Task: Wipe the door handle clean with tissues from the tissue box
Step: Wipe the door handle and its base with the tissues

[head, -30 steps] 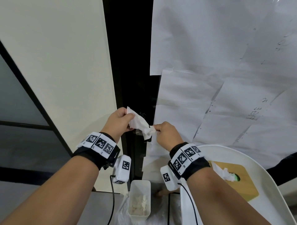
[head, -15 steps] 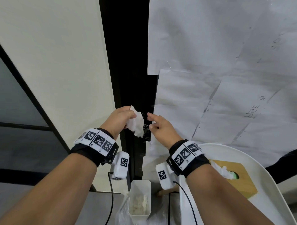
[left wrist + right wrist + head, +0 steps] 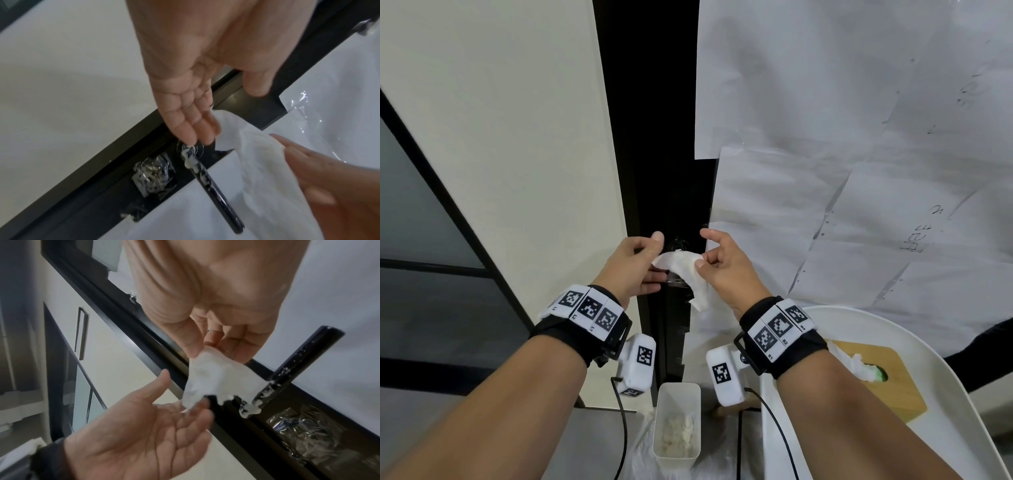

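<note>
Pinching the tissue (image 3: 218, 378) now with the right grip (image 3: 726, 270), thumb and forefinger closed on its upper corner, the other fingers loosely spread. Hanging crumpled from that pinch, just beside the door handle (image 3: 213, 186), lower edge brushing the fingertips (image 3: 205, 417) of the left grip (image 3: 633, 270). Released there: palm up, fingers straight and relaxed, thumb lifted, grasping nothing.

Handed over, then. Half a second back, held in the left grip alone, with the right reaching in bare; a second back, stretched between both. Points, most likely, to a refold or a turn to a fresh face rather than a wiping stroke, with the right side set to take the next pass.

Not clean yet. Smeared with white paste along the black lever, thickest at the end nearest the door frame. Probably calls for several more passes, perhaps a fresh sheet.

Further out, to the right: the wooden tissue box (image 3: 873, 377), a sheet poking from its slot, on the white tabletop (image 3: 955, 394). Low down beneath the hands: a small white bin (image 3: 661, 428) with used wads inside.
</note>
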Demonstrator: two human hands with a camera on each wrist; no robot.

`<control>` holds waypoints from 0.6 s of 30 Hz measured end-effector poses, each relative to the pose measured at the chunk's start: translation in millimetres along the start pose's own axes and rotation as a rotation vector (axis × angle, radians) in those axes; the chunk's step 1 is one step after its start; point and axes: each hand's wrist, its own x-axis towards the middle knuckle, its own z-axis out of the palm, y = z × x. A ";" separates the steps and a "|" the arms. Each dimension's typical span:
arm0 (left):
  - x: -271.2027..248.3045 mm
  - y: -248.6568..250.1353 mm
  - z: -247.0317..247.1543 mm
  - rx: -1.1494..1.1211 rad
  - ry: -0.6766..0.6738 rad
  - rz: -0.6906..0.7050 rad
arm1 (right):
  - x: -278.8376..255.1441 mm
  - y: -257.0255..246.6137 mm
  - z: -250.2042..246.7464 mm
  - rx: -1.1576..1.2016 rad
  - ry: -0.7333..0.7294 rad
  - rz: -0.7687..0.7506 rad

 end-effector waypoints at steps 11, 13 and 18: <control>-4.3 -10.0 11.2 -0.091 -0.161 0.137 | 1.0 5.5 3.9 -0.011 0.062 -0.004; -4.8 -7.5 10.3 -0.048 -0.140 0.200 | 1.5 9.3 3.5 -0.032 0.063 -0.022; -3.2 -4.8 7.2 -0.025 -0.114 0.272 | 2.3 13.8 -1.0 -0.023 0.096 -0.031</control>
